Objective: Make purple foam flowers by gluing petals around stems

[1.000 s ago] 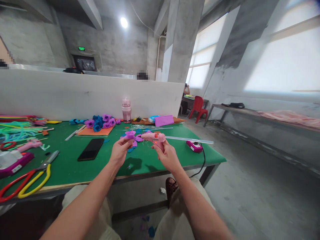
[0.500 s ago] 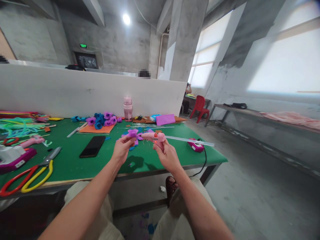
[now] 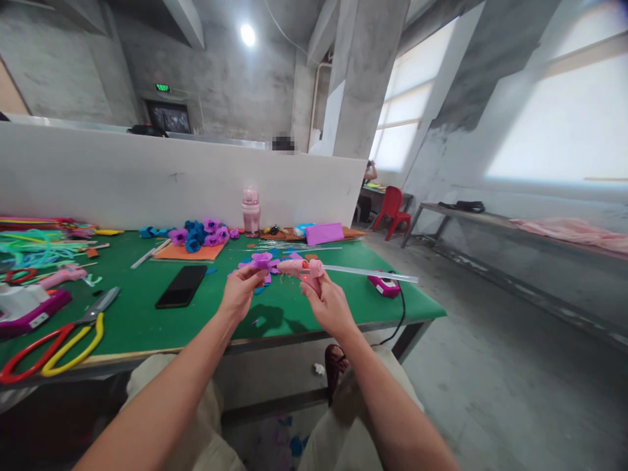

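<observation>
Holding one glue gun (image 3: pixel 304 269) beside, seemingly, one purple flower (image 3: pixel 261 262).

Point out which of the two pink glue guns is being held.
The pink glue gun in the right hand, with a clear glue stick out its back. The other glue gun lies untouched on the green table, far left.

- The glue gun (image 3: pixel 303 269) grip is covered by the right hand (image 3: pixel 328 302).
- The purple flower (image 3: pixel 260 262) is partly hidden by the fingers (image 3: pixel 252 274) of the left hand (image 3: pixel 239 294).
- The bench (image 3: pixel 275 313) is cut off at the left edge.
- A distant person (image 3: pixel 369 174) is too small to make out.
</observation>
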Motion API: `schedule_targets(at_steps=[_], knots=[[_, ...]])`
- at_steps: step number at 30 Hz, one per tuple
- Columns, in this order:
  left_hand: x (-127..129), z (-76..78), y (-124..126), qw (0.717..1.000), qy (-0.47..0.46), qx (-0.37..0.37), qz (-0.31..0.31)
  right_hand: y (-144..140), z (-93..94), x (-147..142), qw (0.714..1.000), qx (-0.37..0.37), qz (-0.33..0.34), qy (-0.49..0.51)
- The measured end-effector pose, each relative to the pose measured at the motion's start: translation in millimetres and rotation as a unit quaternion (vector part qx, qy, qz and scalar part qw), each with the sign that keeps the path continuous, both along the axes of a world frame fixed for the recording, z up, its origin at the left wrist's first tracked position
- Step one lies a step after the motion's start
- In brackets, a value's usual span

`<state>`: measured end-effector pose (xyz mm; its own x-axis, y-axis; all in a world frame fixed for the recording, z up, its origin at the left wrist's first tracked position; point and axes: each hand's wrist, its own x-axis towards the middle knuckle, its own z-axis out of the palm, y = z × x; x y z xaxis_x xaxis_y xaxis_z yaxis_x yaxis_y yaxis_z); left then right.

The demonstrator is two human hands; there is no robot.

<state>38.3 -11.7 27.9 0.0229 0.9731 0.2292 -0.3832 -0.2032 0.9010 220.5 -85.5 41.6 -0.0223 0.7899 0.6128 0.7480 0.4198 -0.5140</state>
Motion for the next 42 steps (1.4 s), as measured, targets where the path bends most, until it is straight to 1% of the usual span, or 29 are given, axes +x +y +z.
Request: schedule_targets(at_steps=[16, 30, 42], knots=[[0.3, -0.9, 0.4, 1.000, 0.006, -0.001, -0.006, 0.6, -1.0, 0.1, 1.000, -0.004, -0.005, -0.010], [0.4, -1.3, 0.4, 1.000, 0.009, -0.004, -0.007, -0.9, 0.2, -0.9, 1.000, 0.015, -0.006, -0.014], [0.1, -1.7, 0.7, 1.000, 0.003, -0.006, -0.012, -1.9, 1.2, -1.2, 1.000, 0.011, -0.005, -0.013]])
